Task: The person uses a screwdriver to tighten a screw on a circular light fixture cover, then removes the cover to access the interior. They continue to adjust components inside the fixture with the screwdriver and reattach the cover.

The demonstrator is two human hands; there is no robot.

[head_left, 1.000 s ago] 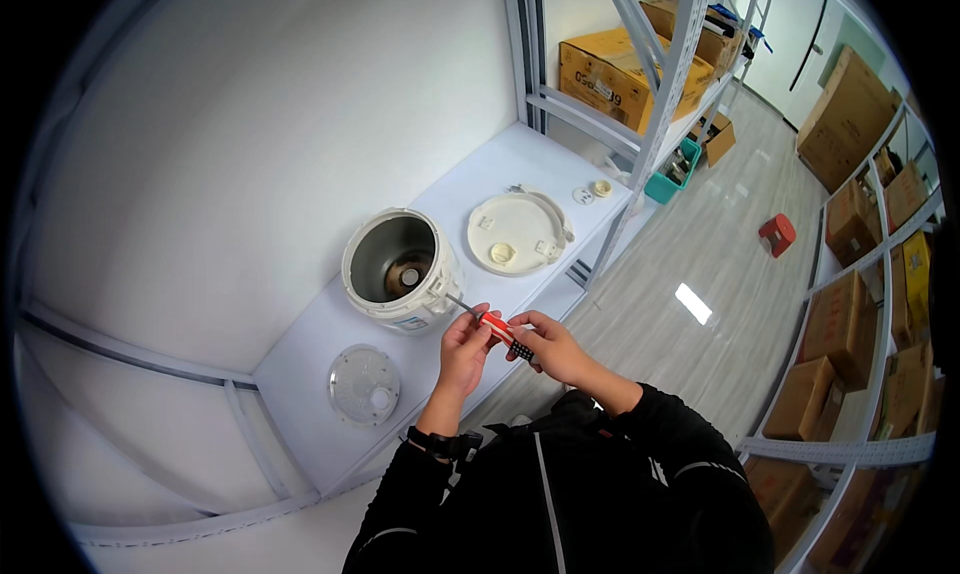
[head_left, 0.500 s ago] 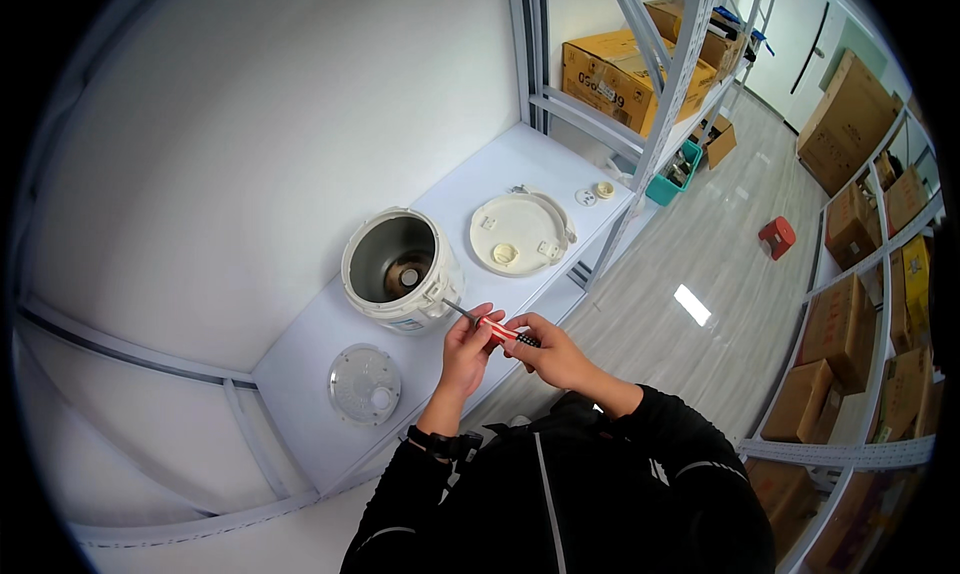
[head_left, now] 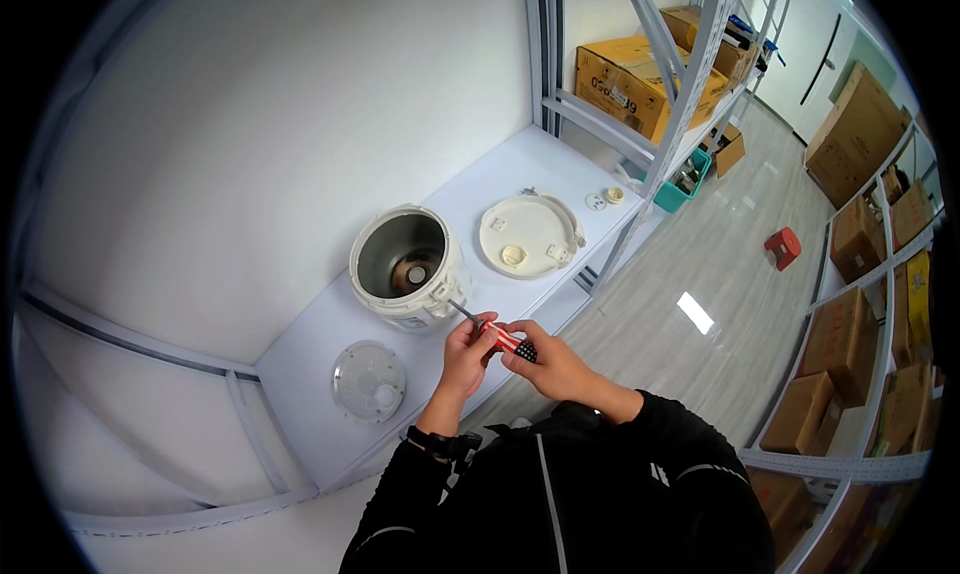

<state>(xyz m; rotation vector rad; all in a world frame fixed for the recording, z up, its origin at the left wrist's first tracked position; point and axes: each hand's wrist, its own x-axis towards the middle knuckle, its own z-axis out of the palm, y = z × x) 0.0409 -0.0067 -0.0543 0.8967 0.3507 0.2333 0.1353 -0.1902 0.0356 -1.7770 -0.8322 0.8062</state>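
A screwdriver (head_left: 508, 343) with a red and white striped handle and a black dotted end is gripped between my two hands. My left hand (head_left: 463, 366) pinches the front of its handle near the shaft, while the fingers of my right hand (head_left: 552, 365) close around the rear end. The shaft points up and left, its tip at the latch-like front part of a white rice cooker body (head_left: 455, 274). Whether the tip sits in a screw is too small to tell. That cooker stands upright without its lid, its dark inside stained brown at the bottom.
A white round lid (head_left: 530, 222) lies right of the cooker on the white shelf table (head_left: 300, 379). A clear-looking round disc (head_left: 350, 374) lies at its front left, small round parts (head_left: 614, 195) at the far right. Metal shelf posts (head_left: 690, 94), cardboard boxes (head_left: 625, 79) and a red stool (head_left: 783, 247) stand around.
The right hand's fingers have shifted slightly on the screwdriver's rear end and its handle appears turned, showing more of the dotted part. The whole view has moved a little.
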